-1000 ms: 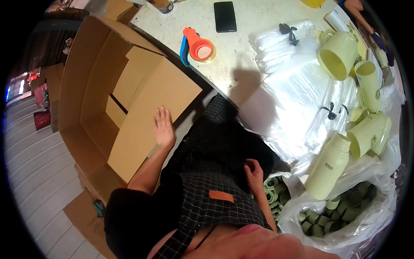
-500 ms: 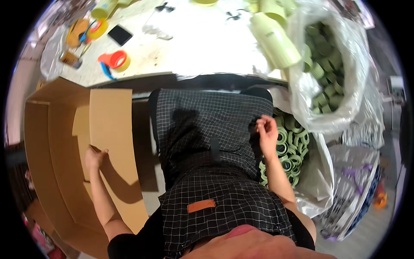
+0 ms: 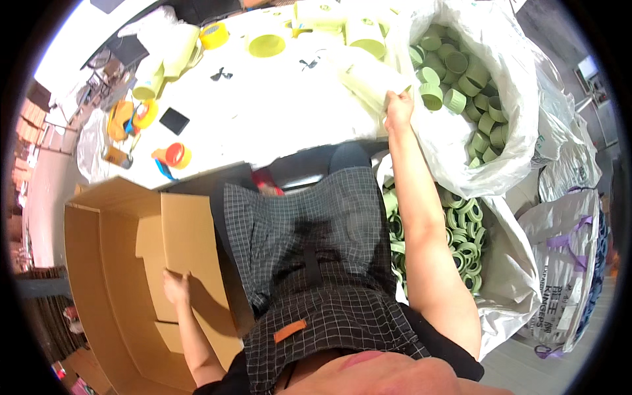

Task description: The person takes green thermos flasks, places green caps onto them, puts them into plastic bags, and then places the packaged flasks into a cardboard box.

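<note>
My left hand [image 3: 176, 288] is closed on the edge of the inner flap [image 3: 191, 243] of an open cardboard box [image 3: 92, 263], thumb on top of the flap. My right hand [image 3: 399, 113] reaches forward to the table, fingers closed at the near end of a pale green bottle [image 3: 368, 78] lying on its side; the fingertips are partly hidden. Right of that hand stands a clear plastic bag of green caps [image 3: 455, 100]. Under my right forearm is a white sack [image 3: 507, 263] of green rings [image 3: 466, 247] with dark centres.
The white table [image 3: 263, 125] holds more green bottles [image 3: 178, 52], small black parts [image 3: 221, 74], a phone [image 3: 174, 121], a red-and-yellow tape roll [image 3: 176, 156], a yellow tape roll [image 3: 214, 35] and a can [image 3: 117, 157]. A bag with purple handles [image 3: 559, 276] stands at the right.
My right hand has gone from above the ring sack forward to the bottle on the table and closed at its end. My left hand stays on the box flap. The whole view has shifted.
</note>
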Motion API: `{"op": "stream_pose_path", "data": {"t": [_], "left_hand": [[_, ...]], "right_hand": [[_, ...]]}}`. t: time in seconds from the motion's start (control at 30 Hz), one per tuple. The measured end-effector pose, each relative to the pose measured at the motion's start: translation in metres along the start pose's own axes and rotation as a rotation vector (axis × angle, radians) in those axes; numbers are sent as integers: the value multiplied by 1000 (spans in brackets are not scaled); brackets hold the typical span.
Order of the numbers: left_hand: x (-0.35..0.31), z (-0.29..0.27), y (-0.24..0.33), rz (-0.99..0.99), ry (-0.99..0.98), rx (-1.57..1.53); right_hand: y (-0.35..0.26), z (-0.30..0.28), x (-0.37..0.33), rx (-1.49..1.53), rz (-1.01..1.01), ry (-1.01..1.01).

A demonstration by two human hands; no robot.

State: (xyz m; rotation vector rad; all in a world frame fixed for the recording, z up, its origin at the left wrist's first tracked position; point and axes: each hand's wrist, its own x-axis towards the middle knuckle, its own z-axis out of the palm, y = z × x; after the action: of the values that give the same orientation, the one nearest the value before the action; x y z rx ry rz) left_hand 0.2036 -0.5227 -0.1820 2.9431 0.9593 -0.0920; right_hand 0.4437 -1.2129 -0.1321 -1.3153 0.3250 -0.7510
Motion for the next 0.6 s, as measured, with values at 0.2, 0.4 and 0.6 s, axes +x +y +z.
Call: {"op": "stream_pose_path", "data": {"t": [0.2, 0.4, 0.6], "left_hand": [[-18, -30, 163, 624, 311, -578], [-75, -40, 355, 903, -808, -1442], [-79, -53, 313, 639, -1135, -1086]], "right_hand": [[-39, -8, -63, 452, 223, -280], [-24, 37, -142, -241, 148, -864], [-63, -36, 42, -795, -557, 186]]}}
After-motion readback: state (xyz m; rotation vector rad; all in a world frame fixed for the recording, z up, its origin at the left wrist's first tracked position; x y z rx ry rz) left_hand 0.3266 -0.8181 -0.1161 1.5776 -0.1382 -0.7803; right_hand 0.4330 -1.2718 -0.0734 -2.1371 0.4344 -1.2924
